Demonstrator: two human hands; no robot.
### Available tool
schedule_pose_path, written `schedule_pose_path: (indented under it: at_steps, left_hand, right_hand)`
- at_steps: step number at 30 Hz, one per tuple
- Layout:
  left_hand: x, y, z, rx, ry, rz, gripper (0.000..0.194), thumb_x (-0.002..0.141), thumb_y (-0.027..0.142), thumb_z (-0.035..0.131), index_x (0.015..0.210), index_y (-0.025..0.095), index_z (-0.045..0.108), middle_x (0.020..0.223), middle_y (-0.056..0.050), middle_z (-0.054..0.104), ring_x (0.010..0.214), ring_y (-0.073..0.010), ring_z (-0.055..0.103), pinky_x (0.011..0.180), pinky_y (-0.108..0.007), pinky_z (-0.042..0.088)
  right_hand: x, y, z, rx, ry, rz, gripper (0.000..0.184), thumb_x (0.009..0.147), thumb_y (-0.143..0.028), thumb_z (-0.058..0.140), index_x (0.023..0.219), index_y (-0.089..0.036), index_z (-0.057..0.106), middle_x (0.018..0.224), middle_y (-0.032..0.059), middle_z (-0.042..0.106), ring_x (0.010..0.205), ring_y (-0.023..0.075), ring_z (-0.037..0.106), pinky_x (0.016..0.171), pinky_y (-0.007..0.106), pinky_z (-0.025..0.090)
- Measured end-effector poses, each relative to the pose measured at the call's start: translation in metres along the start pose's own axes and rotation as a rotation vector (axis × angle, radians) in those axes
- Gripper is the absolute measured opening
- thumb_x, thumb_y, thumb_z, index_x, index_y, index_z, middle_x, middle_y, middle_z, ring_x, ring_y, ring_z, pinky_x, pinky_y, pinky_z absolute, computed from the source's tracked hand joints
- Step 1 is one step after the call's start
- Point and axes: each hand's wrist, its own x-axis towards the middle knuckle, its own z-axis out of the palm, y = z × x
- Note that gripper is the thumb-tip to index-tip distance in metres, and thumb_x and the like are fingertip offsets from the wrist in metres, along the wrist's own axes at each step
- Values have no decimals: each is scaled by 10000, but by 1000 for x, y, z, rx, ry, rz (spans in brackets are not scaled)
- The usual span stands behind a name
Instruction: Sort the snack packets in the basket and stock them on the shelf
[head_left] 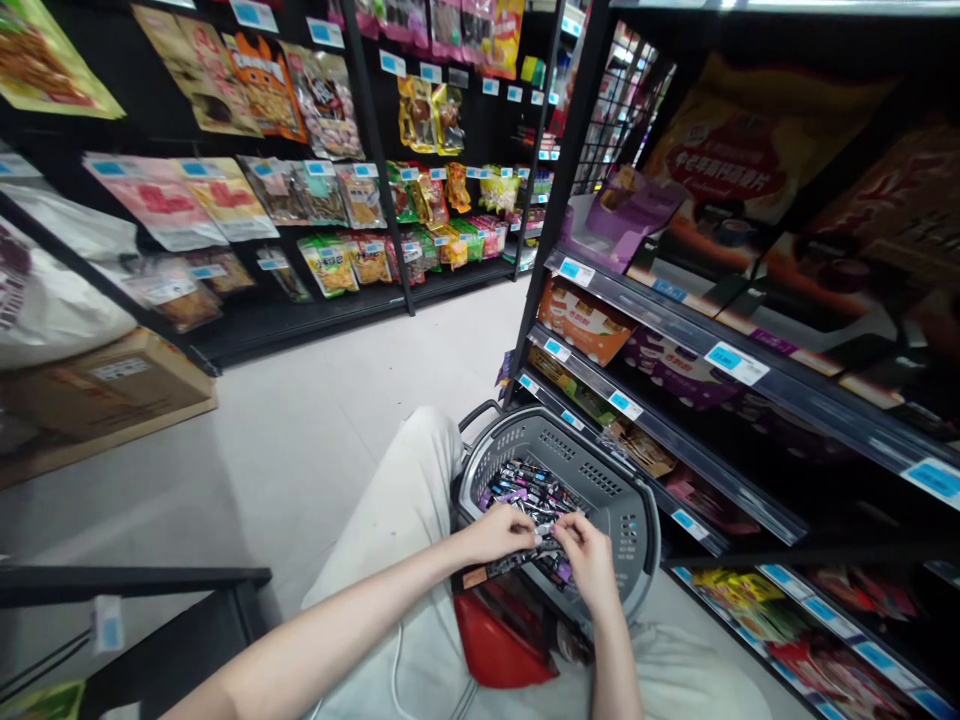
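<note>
A dark grey shopping basket (600,440) stands between my knees, holding a heap of small black and purple wrapped packets (525,485). My left hand (504,532) is over the near part of the heap, thumb and fingers pinched together. Close beside it, my right hand (586,552) pinches too, its fingertips nearly meeting the left ones. A small shiny wrapped packet (543,530) shows between both sets of fingertips; its exact kind is too small to tell. Below my left hand a dark strip with a brown end (484,575) lies along the basket's near rim.
Shelving with boxed goods (585,320) rises at the right, close to the basket. Hanging snack bags (330,100) fill the rack across the aisle. A cardboard carton (112,390) sits on the floor at left. Something red (499,640) is below the basket's near side.
</note>
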Motion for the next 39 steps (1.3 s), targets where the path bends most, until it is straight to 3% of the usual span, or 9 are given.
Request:
schedule_pose_path:
  at_steps: [5, 10, 14, 16, 22, 25, 30, 36, 39]
  left_hand:
    - [-2, 5, 7, -36, -37, 38, 321, 721, 340, 454, 496, 112, 472, 482, 59, 278, 484, -56, 244, 451, -178, 185]
    - [-2, 2, 11, -147, -60, 2, 348, 691, 356, 495, 455, 116, 406, 483, 61, 258, 480, -51, 216, 448, -187, 173]
    - [0, 1, 9, -190, -22, -37, 343, 674, 359, 512, 450, 108, 446, 464, 63, 247, 470, -50, 205, 437, -195, 148]
    - [0, 2, 7, -224, -35, -46, 323, 659, 364, 529, 473, 102, 488, 455, 64, 277, 463, -48, 222, 433, -191, 157]
    - [-1, -1, 5, -441, -371, -173, 292, 540, 380, 641, 563, 130, 493, 475, 62, 436, 451, -66, 396, 453, -185, 340]
    - [-3, -3, 7, -484, -422, -222, 320, 505, 365, 664, 517, 138, 439, 451, 66, 438, 429, -73, 423, 450, -212, 402]
    - [-2, -3, 10, -525, -256, -214, 276, 518, 331, 663, 574, 114, 501, 472, 54, 477, 422, -72, 449, 448, -217, 422]
    - [8, -10, 3, -753, 217, -198, 295, 579, 344, 632, 701, 96, 530, 581, 16, 540, 511, -86, 516, 505, -218, 442]
    - [10, -14, -1, -826, 296, -168, 330, 570, 351, 643, 742, 96, 525, 648, -18, 569, 571, -115, 549, 529, -238, 458]
  right_hand:
    - [0, -3, 0, 150, 33, 3, 167, 701, -327, 533, 736, -164, 548, 618, -4, 550, 563, 117, 496, 540, 208, 371]
    - [2, 4, -3, 297, 26, 59, 183, 691, -329, 540, 759, -161, 553, 572, -11, 538, 533, 113, 489, 512, 208, 372]
    - [2, 6, -8, 391, -94, 93, 226, 661, -334, 568, 798, -154, 574, 682, 27, 597, 618, 139, 531, 573, 234, 401]
    - [1, 6, -7, 375, -71, 111, 205, 648, -338, 580, 731, -150, 575, 650, 23, 591, 593, 137, 525, 564, 235, 398]
    - [5, 9, 9, 272, 128, 113, 242, 661, -386, 540, 592, -155, 519, 500, -29, 476, 478, 103, 424, 464, 208, 333]
    - [9, 14, 15, 282, 170, 128, 248, 655, -394, 534, 596, -155, 516, 490, -36, 459, 465, 97, 405, 454, 206, 324]
    - [12, 17, 19, 372, 106, 146, 262, 662, -399, 534, 762, -157, 538, 623, -4, 538, 569, 121, 487, 498, 208, 371]
    - [3, 12, 26, 567, -278, 266, 329, 643, -415, 569, 854, -169, 513, 702, 7, 577, 581, 133, 558, 511, 231, 429]
    - [0, 6, 31, 605, -393, 305, 325, 646, -425, 568, 831, -163, 516, 641, 1, 584, 520, 145, 569, 525, 277, 452]
